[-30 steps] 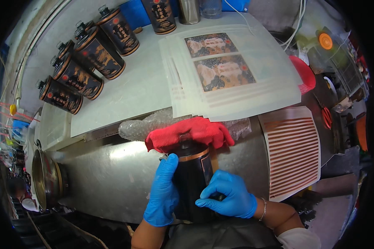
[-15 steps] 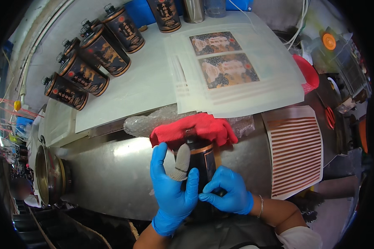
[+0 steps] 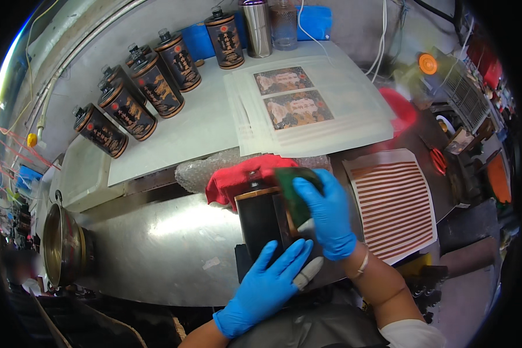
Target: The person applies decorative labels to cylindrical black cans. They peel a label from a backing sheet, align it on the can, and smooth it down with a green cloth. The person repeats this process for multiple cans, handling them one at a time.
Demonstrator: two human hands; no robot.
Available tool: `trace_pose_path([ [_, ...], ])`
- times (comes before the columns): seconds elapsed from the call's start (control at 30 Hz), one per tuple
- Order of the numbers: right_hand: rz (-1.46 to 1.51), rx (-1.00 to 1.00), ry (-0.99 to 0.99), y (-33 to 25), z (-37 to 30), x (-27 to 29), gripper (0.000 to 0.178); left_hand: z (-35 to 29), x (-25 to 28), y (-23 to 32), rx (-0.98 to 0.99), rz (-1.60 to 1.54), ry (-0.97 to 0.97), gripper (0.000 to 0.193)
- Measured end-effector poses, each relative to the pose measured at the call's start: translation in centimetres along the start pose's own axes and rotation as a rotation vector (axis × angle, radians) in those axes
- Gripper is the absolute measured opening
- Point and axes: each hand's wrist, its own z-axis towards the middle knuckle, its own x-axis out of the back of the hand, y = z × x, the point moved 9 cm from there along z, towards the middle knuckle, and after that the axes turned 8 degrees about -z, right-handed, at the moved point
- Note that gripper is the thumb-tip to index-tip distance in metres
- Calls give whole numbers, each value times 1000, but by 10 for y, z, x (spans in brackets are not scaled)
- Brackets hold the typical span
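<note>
A black bottle (image 3: 258, 217) with copper-coloured edging lies in front of me, its short neck on a bunched red cloth (image 3: 223, 183). My left hand (image 3: 267, 290), in a blue glove, lies on the bottle's lower part with its fingers spread. One of its fingers wears a grey sleeve (image 3: 308, 274); the thumb is hidden. At the bottle's right upper side, my right hand (image 3: 333, 217), also blue-gloved, is closed on a dark green scouring pad (image 3: 296, 194). The pad is bent and partly blurred, against the bottle's edge.
Several decorated black bottles (image 3: 156, 84) stand on the white board (image 3: 209, 116) behind. Printed sheets (image 3: 298, 109) lie there too, near a metal tumbler (image 3: 257, 32). A striped sheet (image 3: 393, 203) is at right, by red-handled scissors (image 3: 438, 161). A metal pan (image 3: 61, 243) stands left.
My right hand has moved up and right and now has the green pad. My left hand has gone from raised beside the bottle to lying on its lower part. The bottle's front shows more.
</note>
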Motion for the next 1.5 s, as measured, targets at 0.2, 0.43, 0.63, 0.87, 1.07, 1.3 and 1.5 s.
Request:
trace_pose_path([
  [0.2,-463,362,61,-40,1,-31,24,-6,-3,-3,-43,-54,168,38],
  [0.43,-270,263,119,-1,7,-8,25,-81,-18,-40,288,-613,657,55],
  [0.63,-217,254,108,4,11,-5,26,-44,-15,-13,84,-106,331,41],
  [0.87,-79,159,102,31,13,-1,25,-88,-15,-30,322,-174,704,50],
  [1.07,-110,153,86,41,13,7,23,-93,-49,-56,481,-126,389,50],
  [1.3,433,-259,-115,77,16,18,33,-84,-37,-57,449,-267,447,67],
  [1.5,226,-440,-213,104,65,139,45,-74,-25,-67,438,-617,630,70],
])
